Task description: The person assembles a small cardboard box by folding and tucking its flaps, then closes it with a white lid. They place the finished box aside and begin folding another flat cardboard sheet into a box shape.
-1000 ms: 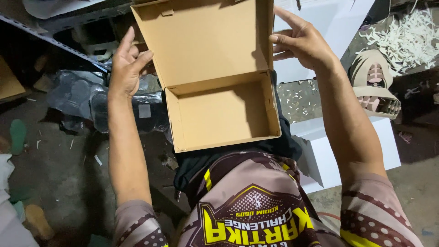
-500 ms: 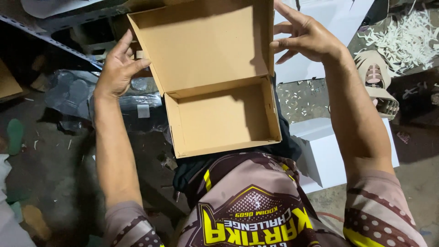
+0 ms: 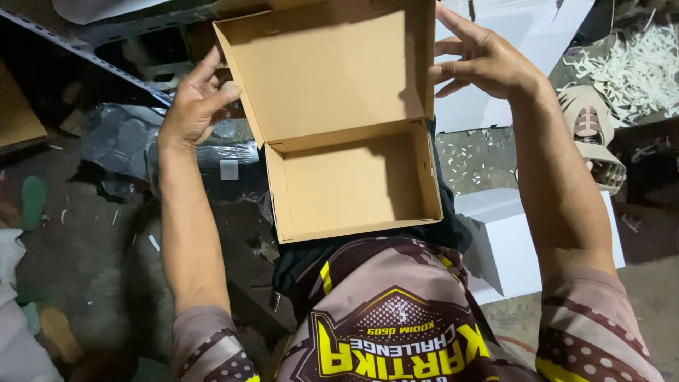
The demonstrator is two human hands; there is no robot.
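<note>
Dim dirty concrete floor (image 3: 85, 247) littered with scraps, metal shelf rail (image 3: 78, 53) upper left, white shavings (image 3: 636, 64) upper right

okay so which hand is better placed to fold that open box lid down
Probably the right hand: its fingers lie along the lid's upper right edge. The left hand sits lower, at the lid's left side flap near the hinge.
</note>
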